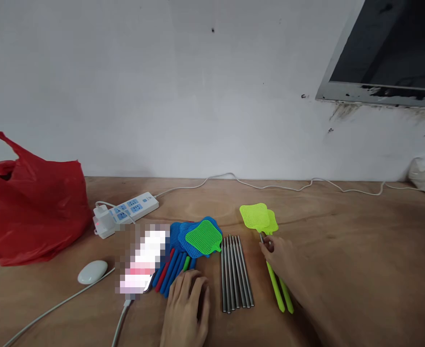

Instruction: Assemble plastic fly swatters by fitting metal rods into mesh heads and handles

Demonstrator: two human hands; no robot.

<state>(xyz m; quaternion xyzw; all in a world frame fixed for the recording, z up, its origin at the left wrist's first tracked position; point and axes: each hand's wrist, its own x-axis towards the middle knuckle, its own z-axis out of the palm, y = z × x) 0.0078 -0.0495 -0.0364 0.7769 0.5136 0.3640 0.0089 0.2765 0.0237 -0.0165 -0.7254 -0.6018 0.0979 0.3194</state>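
My right hand (280, 254) is closed, thumb and fingertips pinching the short metal neck of a yellow-green fly swatter (254, 216). A second yellow-green swatter (272, 222) lies partly beneath it, and both handles stretch toward me. My left hand (186, 308) rests on the table with loosely bent fingers, thumb apart, holding nothing that I can see. Just beyond its fingertips are a bright green fly swatter (204, 237) and a pile of blue fly swatters (178, 238) with blue and red handles. Several metal rods (236, 274) lie side by side between my hands.
A phone (145, 262) with a blurred screen lies left of the swatters, its cable attached. Farther left are a white mouse (92, 272), a power strip (143, 206) and a red plastic bag (34, 207). A thin cord (270, 187) runs along the wall.
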